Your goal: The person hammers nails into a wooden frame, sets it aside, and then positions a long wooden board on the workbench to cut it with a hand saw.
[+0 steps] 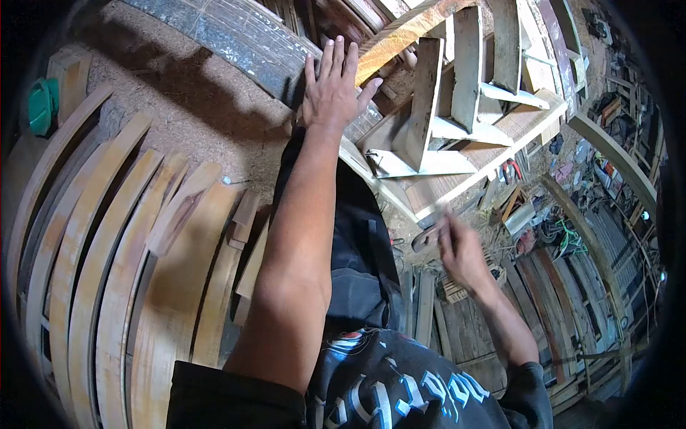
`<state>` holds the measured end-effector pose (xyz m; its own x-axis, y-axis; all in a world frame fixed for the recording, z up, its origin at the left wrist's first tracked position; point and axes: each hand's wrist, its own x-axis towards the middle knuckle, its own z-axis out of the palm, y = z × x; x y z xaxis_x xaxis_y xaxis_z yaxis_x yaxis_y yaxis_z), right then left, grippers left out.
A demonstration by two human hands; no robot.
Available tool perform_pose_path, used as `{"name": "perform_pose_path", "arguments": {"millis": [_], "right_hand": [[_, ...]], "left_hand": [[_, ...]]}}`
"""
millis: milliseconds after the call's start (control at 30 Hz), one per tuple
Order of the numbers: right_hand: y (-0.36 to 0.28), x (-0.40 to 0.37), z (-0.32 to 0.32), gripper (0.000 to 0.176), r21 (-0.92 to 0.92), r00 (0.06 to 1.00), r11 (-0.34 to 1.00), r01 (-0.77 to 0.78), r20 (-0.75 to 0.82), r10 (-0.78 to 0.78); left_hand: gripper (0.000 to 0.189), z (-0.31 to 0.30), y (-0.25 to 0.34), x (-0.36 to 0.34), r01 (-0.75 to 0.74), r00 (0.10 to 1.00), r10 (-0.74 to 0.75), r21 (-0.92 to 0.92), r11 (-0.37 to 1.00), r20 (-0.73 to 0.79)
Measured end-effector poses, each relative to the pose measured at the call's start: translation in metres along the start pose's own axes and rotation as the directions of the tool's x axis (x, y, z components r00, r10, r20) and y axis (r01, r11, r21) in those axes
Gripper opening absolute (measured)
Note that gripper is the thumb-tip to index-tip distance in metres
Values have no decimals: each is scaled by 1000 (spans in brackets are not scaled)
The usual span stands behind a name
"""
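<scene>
My left hand [330, 93] lies flat with its fingers stretched out, at the edge of a dark weathered plank [236, 43] and beside the end of a curved orange-brown board [400, 41]. Lower right, my right hand [463, 250] is closed and slightly smeared by motion. A small dark tool [424, 239] juts from its fingers toward the near corner of a wooden frame; I cannot tell its kind. Several upright slats [468, 68] and pale triangular pieces [421, 164] stand on this frame [493, 163].
Curved wooden boards [86, 264] stand in a row at left, near a green plastic object [43, 106]. Sawdust [171, 107] covers the ground. Red-handled pliers [510, 170] lie past the frame's edge, among scraps. More planks [536, 307] are stacked lower right.
</scene>
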<state>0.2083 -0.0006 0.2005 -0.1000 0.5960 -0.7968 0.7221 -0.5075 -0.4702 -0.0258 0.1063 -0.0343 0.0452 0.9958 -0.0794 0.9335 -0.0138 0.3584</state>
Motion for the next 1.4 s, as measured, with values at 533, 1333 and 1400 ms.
{"name": "perform_pose_path", "arguments": {"millis": [533,1333,1400], "right_hand": [[1,19,-24,42,107,976,973,-205,91,196],[-8,25,-38,43,114,941,941,-318,160,298],[11,22,-27,42,184,988,971,-151,-8,155]], "left_hand": [[80,-2,-1,1,14,1000,-13,-66,998,12],[78,1,-2,2,-13,999,13,-7,1000,-49],[78,2,-2,0,-10,999,10,-1,1000,-46]]}}
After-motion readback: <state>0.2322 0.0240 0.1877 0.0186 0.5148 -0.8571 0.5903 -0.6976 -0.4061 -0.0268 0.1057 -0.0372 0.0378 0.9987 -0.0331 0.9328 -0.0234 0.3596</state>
